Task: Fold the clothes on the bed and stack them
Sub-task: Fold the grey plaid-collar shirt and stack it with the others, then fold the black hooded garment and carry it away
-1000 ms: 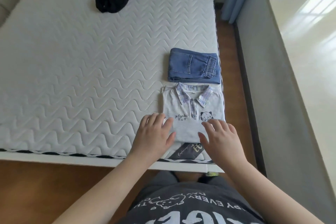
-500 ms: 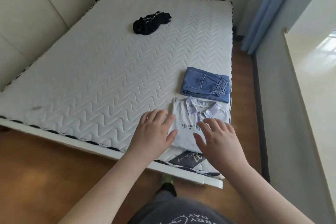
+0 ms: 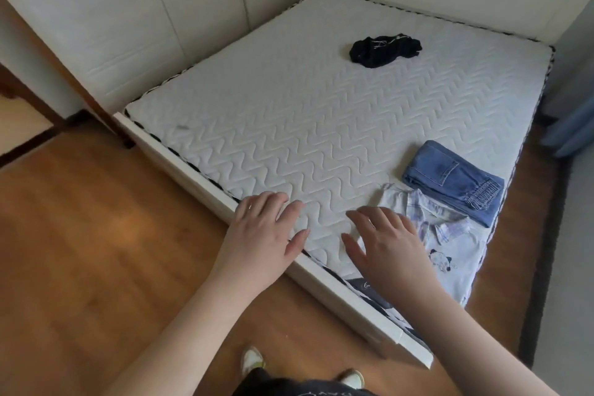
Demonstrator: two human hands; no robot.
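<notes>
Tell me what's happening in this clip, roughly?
A person stands at the edge of a bed, folding clothes. A white polo shirt and blue jeans lie folded side by side near the corner, not stacked. A black garment lies crumpled farther up the mattress. The left hand and right hand hover open, holding nothing.

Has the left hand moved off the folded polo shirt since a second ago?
Yes. The left hand has shifted left, off the polo shirt, and now sits over bare mattress near its edge.
</notes>
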